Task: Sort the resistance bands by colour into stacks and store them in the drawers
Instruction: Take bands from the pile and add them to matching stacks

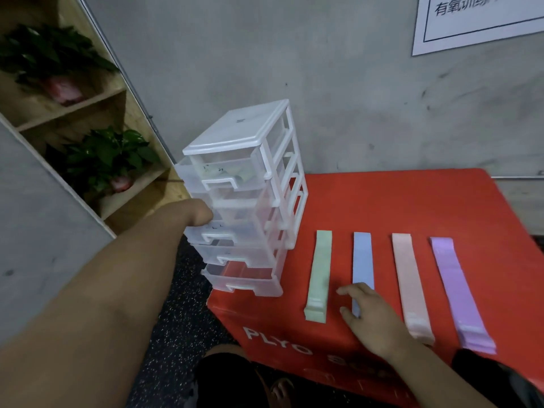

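sorted into four stacks, lying parallel and apart on the red plyo box (382, 201): green stack (319, 275), blue stack (362, 257), pink stack (412, 287), purple stack (459, 293). something pale inside the top drawer (226, 172), too blurred to name. resting on near end of blue stack with right hand (374, 315), fingers loose and spread, nothing pinched. reaching to a middle drawer of the drawer tower (241, 125) with left hand (201, 214); fingers hidden, cannot tell grip. risks: light tower near box corner, several drawers sticking out, likely to tip or slide off under a hard pull; blue layers likely to fan out if lifted one-handed.
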